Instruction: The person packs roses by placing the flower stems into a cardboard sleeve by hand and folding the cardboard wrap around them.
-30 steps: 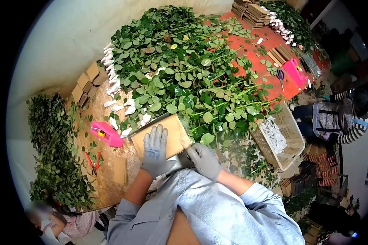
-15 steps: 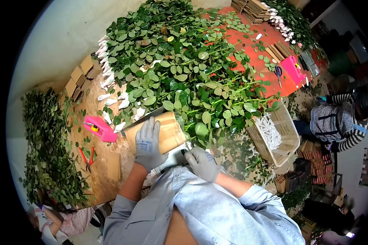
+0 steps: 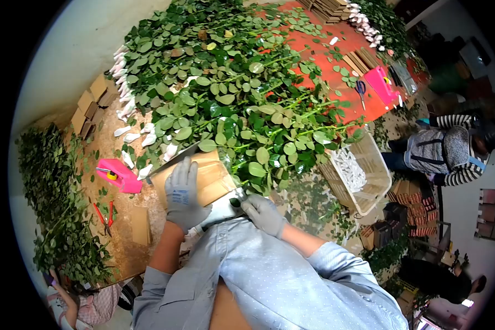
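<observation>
My left hand (image 3: 185, 198), in a grey glove, lies flat with straight fingers on a tan cardboard sheet (image 3: 213, 175) close to my body. A dark straight edge shows along the far side of the cardboard. My right hand (image 3: 265, 214), also gloved, is closed with bent fingers beside the sheet's near right corner; what its fingertips hold is hidden. Leafy green rose stems (image 3: 242, 110) spread just beyond the cardboard. Several white-wrapped flower heads (image 3: 148, 135) lie to the left of the leaves.
Left on the table are a pink tape dispenser (image 3: 121, 176), red-handled pruners (image 3: 105, 219) and a cardboard piece (image 3: 141, 225). A plastic basket (image 3: 374, 190) of white pieces stands right. Scissors (image 3: 361, 93) lie on the red surface. A person in striped sleeves (image 3: 451, 148) is at right.
The whole view has shifted slightly, so the scene sits further left. My left hand stays flat on the cardboard; my right hand stays closed at its near corner.
</observation>
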Tool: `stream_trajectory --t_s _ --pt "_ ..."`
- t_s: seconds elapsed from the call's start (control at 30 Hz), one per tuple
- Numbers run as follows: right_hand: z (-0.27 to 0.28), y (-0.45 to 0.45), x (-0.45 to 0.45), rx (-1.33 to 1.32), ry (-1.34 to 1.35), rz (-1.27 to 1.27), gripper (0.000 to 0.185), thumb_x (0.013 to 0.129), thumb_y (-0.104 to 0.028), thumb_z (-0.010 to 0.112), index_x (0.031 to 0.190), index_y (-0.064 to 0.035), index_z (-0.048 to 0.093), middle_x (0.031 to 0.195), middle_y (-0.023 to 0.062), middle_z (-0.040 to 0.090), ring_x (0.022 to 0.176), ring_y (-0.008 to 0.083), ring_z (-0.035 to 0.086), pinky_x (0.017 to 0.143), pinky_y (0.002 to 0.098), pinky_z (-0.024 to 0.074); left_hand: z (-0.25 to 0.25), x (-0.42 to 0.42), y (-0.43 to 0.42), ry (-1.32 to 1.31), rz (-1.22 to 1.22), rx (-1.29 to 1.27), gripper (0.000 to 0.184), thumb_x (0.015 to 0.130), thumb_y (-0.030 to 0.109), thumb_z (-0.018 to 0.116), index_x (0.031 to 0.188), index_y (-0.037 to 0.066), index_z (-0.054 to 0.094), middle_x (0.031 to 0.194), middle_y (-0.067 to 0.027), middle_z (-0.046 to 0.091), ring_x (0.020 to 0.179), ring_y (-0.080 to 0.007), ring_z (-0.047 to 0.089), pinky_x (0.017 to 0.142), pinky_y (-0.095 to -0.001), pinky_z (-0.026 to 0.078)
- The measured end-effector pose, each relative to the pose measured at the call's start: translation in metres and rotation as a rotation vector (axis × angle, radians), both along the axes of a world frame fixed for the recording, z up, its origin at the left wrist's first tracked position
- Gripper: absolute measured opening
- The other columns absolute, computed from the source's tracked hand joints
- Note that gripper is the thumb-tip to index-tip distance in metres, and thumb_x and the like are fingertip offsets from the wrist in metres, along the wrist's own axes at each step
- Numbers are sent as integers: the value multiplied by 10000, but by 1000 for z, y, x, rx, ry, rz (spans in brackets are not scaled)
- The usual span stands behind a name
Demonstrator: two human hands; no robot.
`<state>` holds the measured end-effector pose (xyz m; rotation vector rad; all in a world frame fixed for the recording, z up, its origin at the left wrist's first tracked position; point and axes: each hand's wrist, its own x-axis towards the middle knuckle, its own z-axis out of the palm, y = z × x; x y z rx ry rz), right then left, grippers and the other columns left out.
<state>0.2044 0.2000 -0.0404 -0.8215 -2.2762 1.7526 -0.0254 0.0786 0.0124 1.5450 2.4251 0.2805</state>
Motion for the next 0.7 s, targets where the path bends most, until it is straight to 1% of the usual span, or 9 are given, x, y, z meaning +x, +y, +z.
stream_trajectory --t_s 0.23,0.27,0.4,0.47,0.5,0.57,0.6,0.63,0.7 --pt "-29 7 -7 -32 -21 -9 231 1008 -205 588 1001 8 678 928 216 677 864 397 668 759 437 520 6 2 2 -17 1 -23 1156 621 305 899 1578 38 308 1661 -199 288 1535 -382 263 1232 -509 193" --pt "-38 6 -7 -33 -69 1 232 1018 -224 584 1042 -19 689 939 214 699 873 391 690 761 437 532 5 1 2 -17 -4 -15 1151 621 299 895 1576 34 309 1660 -201 288 1535 -384 263 1233 -508 192" --pt "-59 2 -17 -87 -111 -66 233 1027 -241 578 1068 -51 705 967 204 717 897 386 697 784 431 541 2 1 -1 1 -23 37 1138 622 282 879 1571 21 309 1651 -211 299 1527 -392 274 1233 -509 199" --pt "-63 4 -21 -303 -226 -72 256 1040 -269 559 1110 -86 724 1027 194 732 939 382 702 824 431 548 3 1 -1 4 -28 47 1130 623 278 873 1567 15 311 1643 -217 309 1522 -398 282 1230 -510 210" --pt "-76 1 -23 -299 -228 -75 256 1040 -269 559 1110 -86 724 1027 194 732 939 382 702 824 431 548 3 1 0 6 -30 57 1122 624 273 867 1563 9 314 1635 -222 319 1517 -403 290 1226 -511 221" --pt "-110 -7 -24 -144 -38 -121 289 1046 -291 538 1158 -104 728 1048 185 738 961 374 703 853 440 549 4 2 -2 10 -29 61 1117 620 269 864 1559 8 319 1629 -225 328 1513 -408 296 1227 -515 228" --pt "-92 -4 -26 -67 -131 -112 315 1049 -299 526 1202 -102 718 1079 198 731 998 378 693 889 451 540 4 2 -2 18 -30 66 1113 615 265 862 1554 7 324 1622 -228 336 1509 -412 302 1227 -520 235" --pt "-80 2 -29 -111 -271 -40 375 1080 -322 526 1345 -79 633 1166 143 736 1040 287 709 898 369 554 1 2 -7 15 -44 81 1113 615 265 862 1554 7 324 1622 -228 336 1509 -412 302 1227 -520 235" --pt "-142 -5 -30 599 -130 212 401 1039 -331 570 1367 -105 622 1181 146 702 1057 318 674 914 409 542 -10 -1 -8 4 -51 130 1125 592 255 867 1547 4 328 1618 -234 337 1507 -426 298 1236 -535 227"
